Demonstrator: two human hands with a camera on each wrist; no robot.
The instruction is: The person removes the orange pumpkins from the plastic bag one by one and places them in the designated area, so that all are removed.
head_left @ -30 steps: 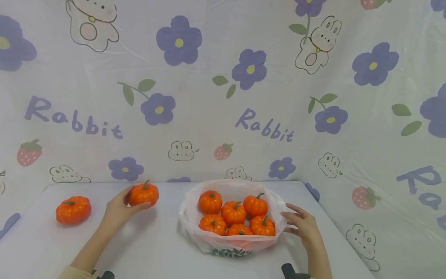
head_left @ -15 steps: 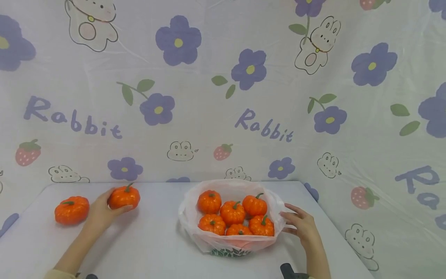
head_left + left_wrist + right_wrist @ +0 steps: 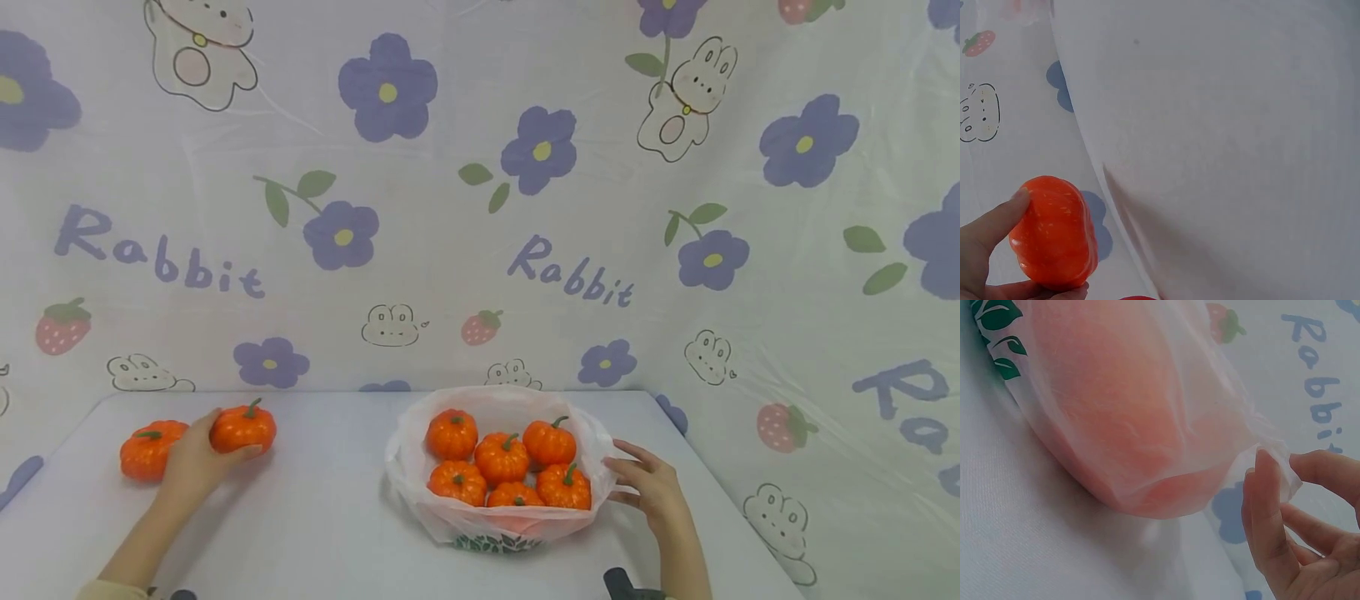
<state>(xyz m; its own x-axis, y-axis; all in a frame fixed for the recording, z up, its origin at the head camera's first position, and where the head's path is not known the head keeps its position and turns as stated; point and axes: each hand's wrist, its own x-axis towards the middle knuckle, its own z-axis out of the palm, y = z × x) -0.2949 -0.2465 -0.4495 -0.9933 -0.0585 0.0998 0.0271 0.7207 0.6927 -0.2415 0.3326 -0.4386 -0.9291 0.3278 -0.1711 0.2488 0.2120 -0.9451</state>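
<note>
My left hand (image 3: 193, 467) grips a small orange pumpkin (image 3: 246, 430) with a green stem, thumb on its near side. In the left wrist view the fingers wrap the ribbed side of this pumpkin (image 3: 1054, 232). Just left of that hand, and partly behind it, a second pumpkin (image 3: 147, 452) lies on the table. At the right, a white translucent plastic bag (image 3: 408, 492) stands with its mouth spread and several pumpkins (image 3: 501, 458) inside. My right hand (image 3: 654, 492) pinches the bag's right edge; the right wrist view has the thin film (image 3: 1286, 472) between thumb and fingers.
A white-covered table (image 3: 330, 533) carries everything. Behind it hangs a pale curtain (image 3: 435, 250) printed with purple flowers, rabbits and strawberries. Green leaf prints (image 3: 498, 543) mark the bag's front.
My left hand has moved left with its pumpkin, away from the bag and toward the pumpkin on the table, now overlapping it. The right hand and bag have stayed put.
</note>
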